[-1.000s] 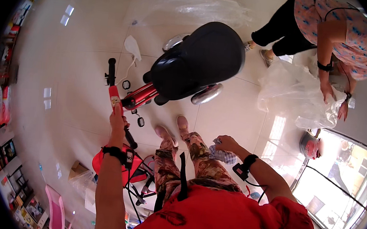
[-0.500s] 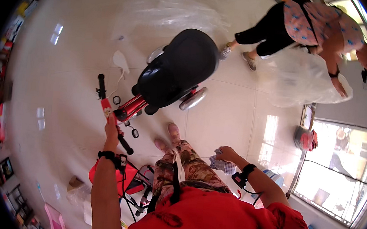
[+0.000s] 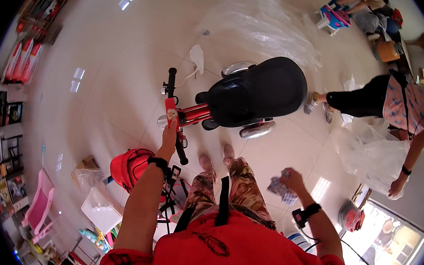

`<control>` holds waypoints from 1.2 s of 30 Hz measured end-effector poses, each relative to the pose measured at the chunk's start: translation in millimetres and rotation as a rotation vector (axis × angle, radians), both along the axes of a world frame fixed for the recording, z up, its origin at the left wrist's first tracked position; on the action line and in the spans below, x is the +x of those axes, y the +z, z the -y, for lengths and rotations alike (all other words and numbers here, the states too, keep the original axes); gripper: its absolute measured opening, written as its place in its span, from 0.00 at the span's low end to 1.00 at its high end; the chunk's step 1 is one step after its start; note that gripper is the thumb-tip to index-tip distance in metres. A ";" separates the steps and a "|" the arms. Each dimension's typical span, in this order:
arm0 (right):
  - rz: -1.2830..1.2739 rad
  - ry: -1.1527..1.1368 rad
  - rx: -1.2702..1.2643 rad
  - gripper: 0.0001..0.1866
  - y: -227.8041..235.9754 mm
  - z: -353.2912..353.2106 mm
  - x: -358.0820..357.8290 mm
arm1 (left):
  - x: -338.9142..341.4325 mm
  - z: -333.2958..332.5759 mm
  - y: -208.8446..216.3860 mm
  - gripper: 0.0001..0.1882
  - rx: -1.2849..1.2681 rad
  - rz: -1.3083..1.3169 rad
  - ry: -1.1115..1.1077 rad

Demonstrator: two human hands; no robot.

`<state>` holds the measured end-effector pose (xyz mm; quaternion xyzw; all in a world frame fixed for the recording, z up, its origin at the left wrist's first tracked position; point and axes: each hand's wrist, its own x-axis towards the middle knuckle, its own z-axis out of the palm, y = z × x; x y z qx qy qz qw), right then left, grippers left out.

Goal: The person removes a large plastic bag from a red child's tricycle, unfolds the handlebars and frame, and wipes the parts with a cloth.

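In front of me stands a small tricycle with a wide black seat point(image 3: 271, 87), a red frame point(image 3: 195, 114) and silver rear fenders. My left hand point(image 3: 170, 135) is closed on the red middle of its handlebar point(image 3: 172, 113), between the two black grips. Bunched in my right hand point(image 3: 293, 180) is a checked grey cloth point(image 3: 282, 190), held off to the right of my legs, away from the tricycle.
Clear plastic sheeting point(image 3: 266, 29) lies on the tiles beyond the tricycle, near a white flat piece point(image 3: 197, 58). At right, another person point(image 3: 406, 106) bends over more plastic point(image 3: 371, 151). A red backpack point(image 3: 130, 168) and pink chair point(image 3: 41, 203) are at left.
My view has swung, so the tricycle sits farther right in the picture. My left hand stays on the handlebar and my right hand keeps the cloth. The other person's arm has lowered.
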<state>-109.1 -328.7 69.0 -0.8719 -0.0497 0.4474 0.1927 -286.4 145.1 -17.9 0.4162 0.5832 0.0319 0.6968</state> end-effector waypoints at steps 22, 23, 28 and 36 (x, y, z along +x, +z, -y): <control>0.073 -0.118 0.183 0.14 -92.2 -105.2 286.3 | -42.4 73.8 -7.5 0.15 0.046 -0.147 0.048; 0.038 -0.100 0.206 0.13 -74.9 -117.7 275.1 | -50.0 77.5 -6.2 0.15 0.049 -0.166 0.063; 0.016 0.038 0.230 0.19 -64.1 -105.8 270.4 | -96.8 111.1 -14.5 0.14 0.071 -0.258 0.035; -0.039 0.294 0.351 0.32 -38.8 -204.5 242.1 | -152.6 192.6 -27.4 0.19 0.213 -0.505 0.112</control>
